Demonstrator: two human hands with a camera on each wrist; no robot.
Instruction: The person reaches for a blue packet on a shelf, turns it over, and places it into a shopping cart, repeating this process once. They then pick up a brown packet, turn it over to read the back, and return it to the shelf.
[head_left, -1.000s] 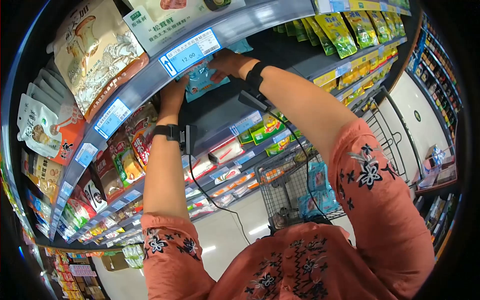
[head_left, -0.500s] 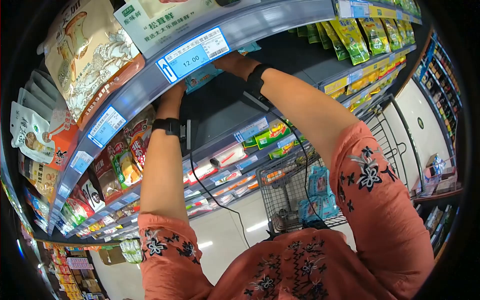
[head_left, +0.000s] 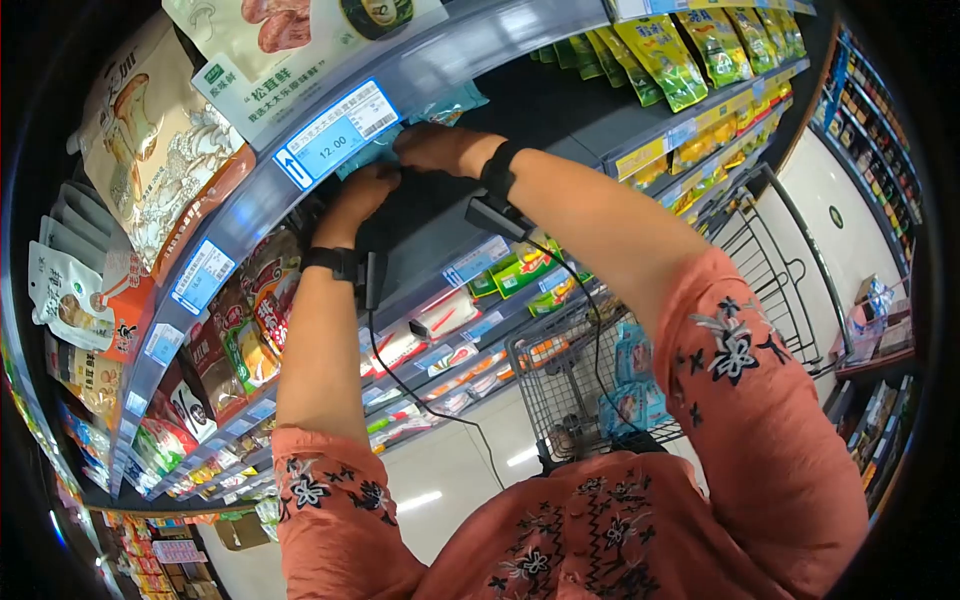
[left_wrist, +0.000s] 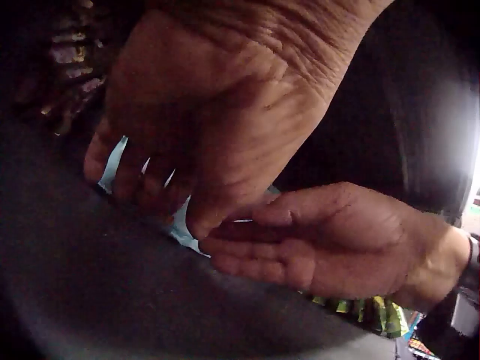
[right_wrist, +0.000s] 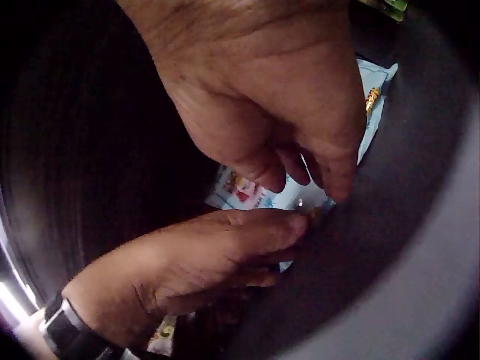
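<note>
In the head view, both hands, left hand (head_left: 362, 200) and right hand (head_left: 445, 150), reach onto the shelf (head_left: 550, 115) at light-blue packets (head_left: 452, 103). The left wrist view shows the left hand's fingers extended, slightly parted, over light-blue wrapping. In the right wrist view, the right hand's relaxed, gently bent fingers touch it; whether either grips is unclear.

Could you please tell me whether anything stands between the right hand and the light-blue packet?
Nothing visible does: the right hand has its fingers at the light-blue packet, with the left hand close beside them.
</note>
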